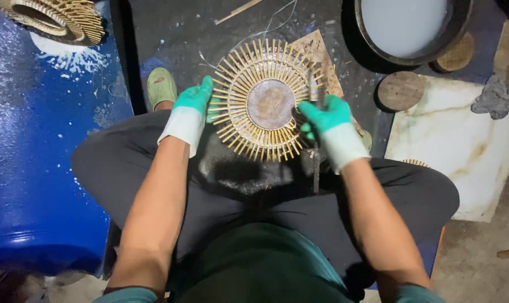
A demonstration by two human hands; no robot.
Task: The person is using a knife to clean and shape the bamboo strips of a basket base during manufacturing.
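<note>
The round bamboo-spoke piece [270, 106] w/ a wooden disc centre sits over the person's knees, above the dark floor. Left hand [194, 101], gloved green, grips the rim on the left side, fingers closed around the spokes. Right hand [327, 115] is closed on a thin metal tool [315, 151] held upright at the right edge. I think it is good to keep the piece steady w/ the left hand and work the tool between spokes slowly, not bending them.
</note>
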